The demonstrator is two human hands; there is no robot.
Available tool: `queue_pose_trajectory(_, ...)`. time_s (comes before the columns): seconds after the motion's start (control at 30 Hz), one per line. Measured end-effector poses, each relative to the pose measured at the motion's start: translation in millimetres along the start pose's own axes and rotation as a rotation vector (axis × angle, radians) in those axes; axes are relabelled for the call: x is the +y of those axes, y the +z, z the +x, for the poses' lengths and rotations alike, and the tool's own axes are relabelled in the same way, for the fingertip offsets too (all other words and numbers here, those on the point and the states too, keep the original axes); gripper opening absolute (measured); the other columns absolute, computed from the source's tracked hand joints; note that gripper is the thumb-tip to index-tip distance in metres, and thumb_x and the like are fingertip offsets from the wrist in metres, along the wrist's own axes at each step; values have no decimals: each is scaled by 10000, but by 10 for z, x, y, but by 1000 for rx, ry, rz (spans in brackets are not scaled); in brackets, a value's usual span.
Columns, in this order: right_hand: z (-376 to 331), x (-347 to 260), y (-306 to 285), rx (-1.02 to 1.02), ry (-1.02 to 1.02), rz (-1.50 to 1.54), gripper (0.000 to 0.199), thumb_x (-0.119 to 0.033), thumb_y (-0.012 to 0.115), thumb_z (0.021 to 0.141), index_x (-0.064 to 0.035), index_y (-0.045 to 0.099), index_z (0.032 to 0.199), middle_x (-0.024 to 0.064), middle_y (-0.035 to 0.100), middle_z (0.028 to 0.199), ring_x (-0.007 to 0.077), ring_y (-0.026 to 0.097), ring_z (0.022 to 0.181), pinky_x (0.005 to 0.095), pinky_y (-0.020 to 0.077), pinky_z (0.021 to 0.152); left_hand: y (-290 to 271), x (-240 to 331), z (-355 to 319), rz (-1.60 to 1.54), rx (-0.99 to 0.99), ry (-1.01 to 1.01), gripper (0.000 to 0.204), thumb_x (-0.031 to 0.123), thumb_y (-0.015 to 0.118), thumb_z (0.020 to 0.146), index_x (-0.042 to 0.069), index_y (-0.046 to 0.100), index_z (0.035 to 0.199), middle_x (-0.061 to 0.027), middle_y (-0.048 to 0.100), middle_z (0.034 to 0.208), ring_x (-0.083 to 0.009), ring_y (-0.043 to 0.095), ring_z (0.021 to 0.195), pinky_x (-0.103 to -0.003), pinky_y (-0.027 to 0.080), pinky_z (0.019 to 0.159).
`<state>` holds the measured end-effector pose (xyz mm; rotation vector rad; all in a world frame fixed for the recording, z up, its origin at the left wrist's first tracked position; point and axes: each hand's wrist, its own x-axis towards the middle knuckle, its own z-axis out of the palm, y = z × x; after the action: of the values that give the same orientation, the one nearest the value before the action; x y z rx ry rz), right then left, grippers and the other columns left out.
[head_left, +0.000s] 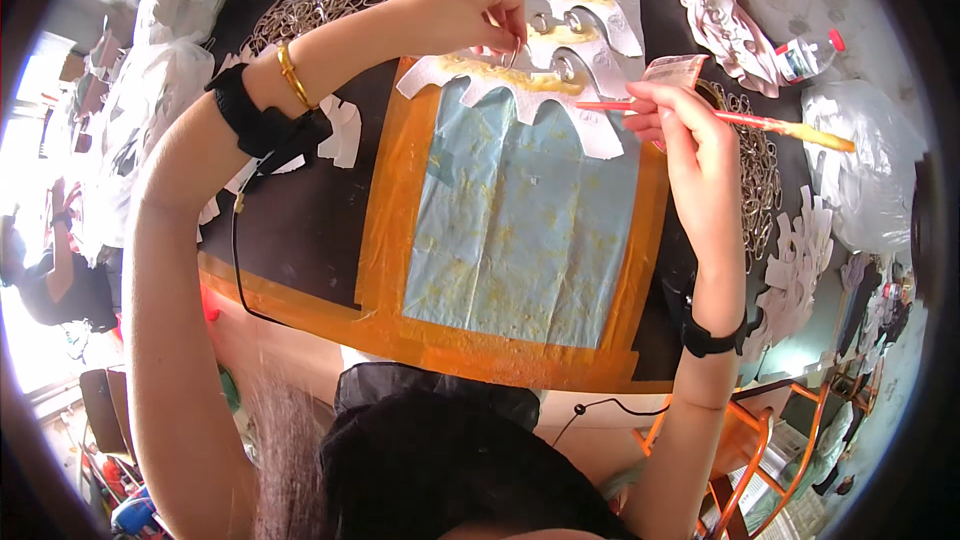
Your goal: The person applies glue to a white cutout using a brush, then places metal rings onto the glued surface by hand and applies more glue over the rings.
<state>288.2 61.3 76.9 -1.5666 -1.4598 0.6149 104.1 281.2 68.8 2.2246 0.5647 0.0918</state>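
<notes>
My left hand [470, 15] reaches over the far part of the table, pinching a small metal ring [516, 53] at a white scalloped piece [597, 135]. Yellow paste coats the upper band of that piece, and another ring [563, 64] stands in it. Between the fingers of my right hand [690, 130] is a thin red stick [765, 123] with a yellowed end pointing right; its other tip lies over the piece's right part. Farther back, more scalloped pieces [625, 32] carry paste and rings. Beneath the nearest piece spreads a stained blue sheet [515, 230].
Orange tape [385, 230] borders the sheet on the dark table [300, 240]. Metal rings are heaped at the far left [320, 8] and right [768, 170]. White cut pieces [800, 260], a red-capped bottle [803, 58] and a plastic bag [850, 160] lie to the right.
</notes>
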Motion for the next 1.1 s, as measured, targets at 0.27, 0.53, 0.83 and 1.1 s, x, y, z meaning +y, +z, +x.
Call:
queue_pose_trajectory(0.27,-36,-199,194,76,-193,29,249,91,423,913,36,626,1045,113,638,926,178,663,844,279,526,749,-12,38,14,52,-43,-65,125,81,665,798,-18,642,871,-83,697,786,-127,669,693,-256,537,638)
queue_pose_trajectory(0.53,-64,-135,353,-76,-218,-114,295,163,438,832,39,627,1021,112,615,904,208,637,819,300,506,767,-5,51,116,-122,-106,-132,164,85,677,784,-45,636,874,-112,684,782,-148,690,728,-246,552,659)
queue_pose_trajectory(0.83,-50,-110,384,-44,-118,-18,248,138,436,876,41,621,1009,109,601,884,197,625,816,291,495,773,-71,231,86,-235,-242,-271,227,158,724,809,-36,655,904,-106,677,848,-170,694,705,-218,555,659)
queue_pose_trajectory(1.1,-47,-131,380,-40,-154,-26,245,139,436,876,39,619,1004,109,604,885,188,612,797,282,486,760,13,1,242,-143,-163,-116,228,226,705,833,8,694,900,-29,662,742,-76,608,667,-216,474,601)
